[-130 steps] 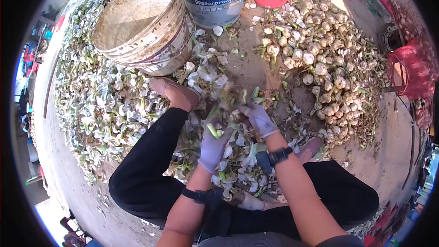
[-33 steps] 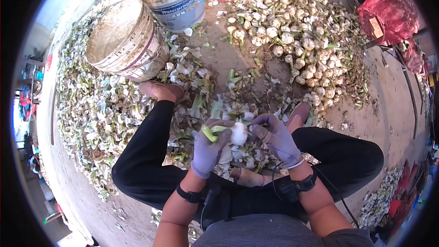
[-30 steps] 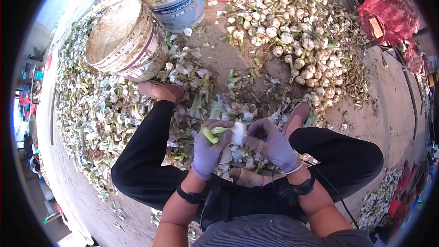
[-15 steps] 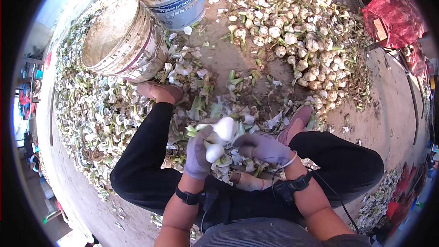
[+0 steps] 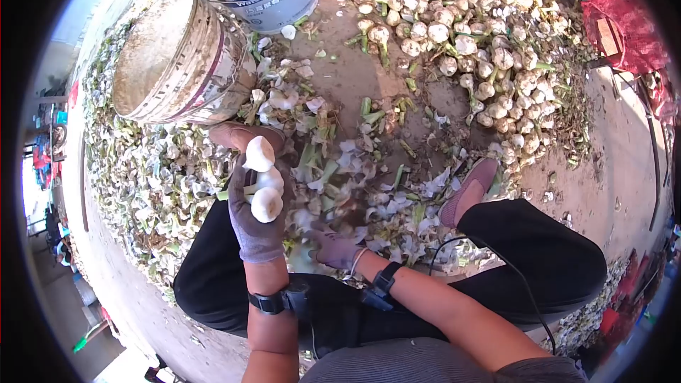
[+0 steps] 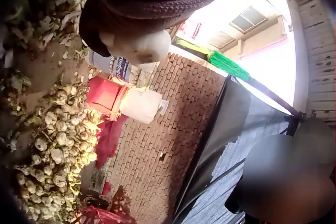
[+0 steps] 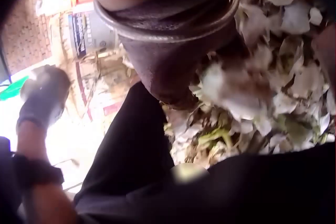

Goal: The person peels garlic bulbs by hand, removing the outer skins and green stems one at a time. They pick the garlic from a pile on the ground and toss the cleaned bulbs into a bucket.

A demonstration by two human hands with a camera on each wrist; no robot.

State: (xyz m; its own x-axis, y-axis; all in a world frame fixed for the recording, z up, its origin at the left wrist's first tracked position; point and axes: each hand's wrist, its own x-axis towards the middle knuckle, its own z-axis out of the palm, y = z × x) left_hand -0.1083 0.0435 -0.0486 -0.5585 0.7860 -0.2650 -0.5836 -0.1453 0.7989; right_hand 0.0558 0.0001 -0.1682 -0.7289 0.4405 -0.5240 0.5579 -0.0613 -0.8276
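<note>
Gloved and raised beside the bucket-side foot, my left hand (image 5: 257, 230) grips white garlic bulbs (image 5: 267, 204) by their stems, three showing one above another. In the left wrist view a pale bulb (image 6: 149, 48) sticks out past the dark glove. My right hand (image 5: 335, 250), gloved and blurred, is low between the legs over the loose peelings (image 5: 340, 206). The right wrist view has this hand (image 7: 168, 66) pointing down beside blurred white skins (image 7: 231, 90); whether its fingers hold any of them cannot be told.
A dirty white bucket (image 5: 213, 78) tilts at the left, beside a blue-labelled bucket (image 5: 284, 7). Unpeeled garlic (image 5: 496, 64) is heaped at the upper right near a red mesh bag (image 5: 624, 28). Shoes (image 5: 472, 188) and bent knees frame the peelings.
My left hand has moved left and up from the middle, carrying the bulbs, with three now showing. The right hand has moved left and down, away from them. The head view has shifted slightly.
</note>
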